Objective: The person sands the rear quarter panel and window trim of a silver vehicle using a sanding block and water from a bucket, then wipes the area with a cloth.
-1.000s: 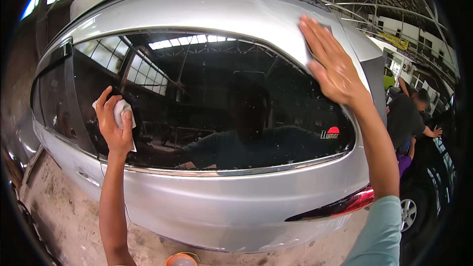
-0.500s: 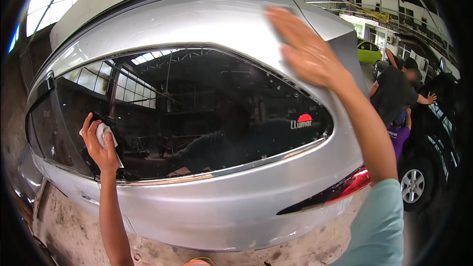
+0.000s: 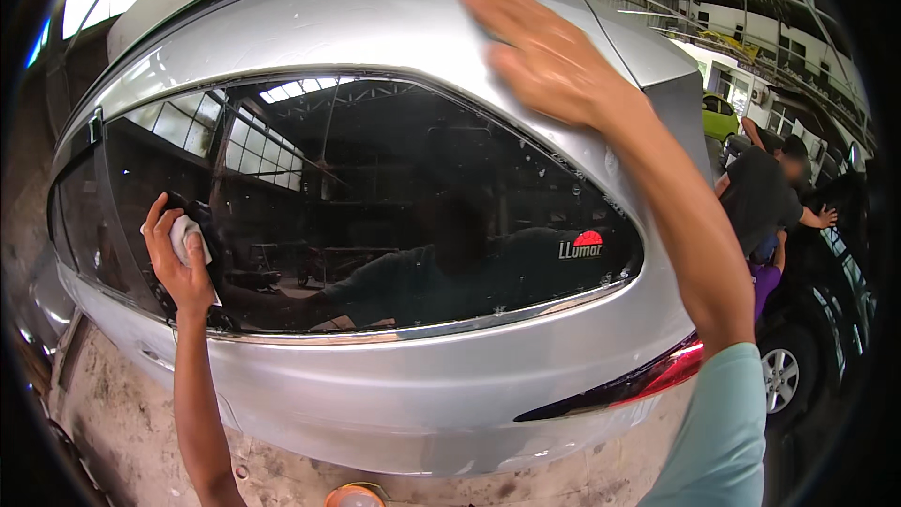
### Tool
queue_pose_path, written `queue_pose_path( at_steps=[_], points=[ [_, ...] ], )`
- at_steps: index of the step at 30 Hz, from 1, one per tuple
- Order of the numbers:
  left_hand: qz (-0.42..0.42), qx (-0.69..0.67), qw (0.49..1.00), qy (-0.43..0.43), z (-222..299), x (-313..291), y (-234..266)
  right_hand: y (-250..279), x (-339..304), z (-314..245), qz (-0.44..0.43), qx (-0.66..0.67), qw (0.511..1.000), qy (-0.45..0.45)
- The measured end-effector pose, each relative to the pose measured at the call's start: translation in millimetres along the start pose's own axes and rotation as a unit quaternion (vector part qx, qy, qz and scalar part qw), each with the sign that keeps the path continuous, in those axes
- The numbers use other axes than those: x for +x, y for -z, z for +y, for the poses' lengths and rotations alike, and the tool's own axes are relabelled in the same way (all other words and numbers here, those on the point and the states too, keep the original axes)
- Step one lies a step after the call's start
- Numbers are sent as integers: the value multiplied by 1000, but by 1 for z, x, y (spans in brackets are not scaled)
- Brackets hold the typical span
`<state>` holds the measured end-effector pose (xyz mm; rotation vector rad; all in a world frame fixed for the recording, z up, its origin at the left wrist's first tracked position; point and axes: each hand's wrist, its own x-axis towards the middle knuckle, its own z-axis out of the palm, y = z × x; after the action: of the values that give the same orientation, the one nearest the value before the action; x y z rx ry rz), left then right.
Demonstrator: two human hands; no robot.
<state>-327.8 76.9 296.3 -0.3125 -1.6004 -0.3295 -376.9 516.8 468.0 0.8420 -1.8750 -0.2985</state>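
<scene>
A silver car [image 3: 404, 385] fills the middle of the view, its dark side window [image 3: 404, 216] reflecting the building. My left hand [image 3: 178, 268] curls around a crumpled white cloth [image 3: 190, 242] at the left part of the glass, by the door pillar. On the silver panel above the window's rear corner, my right hand [image 3: 549, 61] lies flat with fingers stretched out, somewhat blurred. Whether anything thin lies beneath that palm is hidden. Small water drops or specks dot the glass edge near a red and white sticker [image 3: 582, 244].
A red tail light [image 3: 648, 371] sits low at the car's rear. An orange-rimmed bucket [image 3: 357, 495] stands on the stained floor below. To the right, people [image 3: 762, 192] lean by a black car [image 3: 831, 300]; a green car [image 3: 719, 117] is farther back.
My right hand has slid left and up across the silver panel. The left hand keeps its grip on the cloth at the glass. The view has shifted slightly.
</scene>
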Motion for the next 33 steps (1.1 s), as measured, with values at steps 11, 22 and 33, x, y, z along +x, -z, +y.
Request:
queue_pose_path(
  at_steps=[11,22,33],
  points=[
    [3,1,1000,-17,-4,0,-5,-14,37,-12,15,44,999,-6],
    [-3,19,1000,-2,-6,2,7,-12,41,-39,36,58,998,12],
    [-10,5,1000,-5,-7,-3,0,-25,76,-55,1,45,998,-45]
  ],
)
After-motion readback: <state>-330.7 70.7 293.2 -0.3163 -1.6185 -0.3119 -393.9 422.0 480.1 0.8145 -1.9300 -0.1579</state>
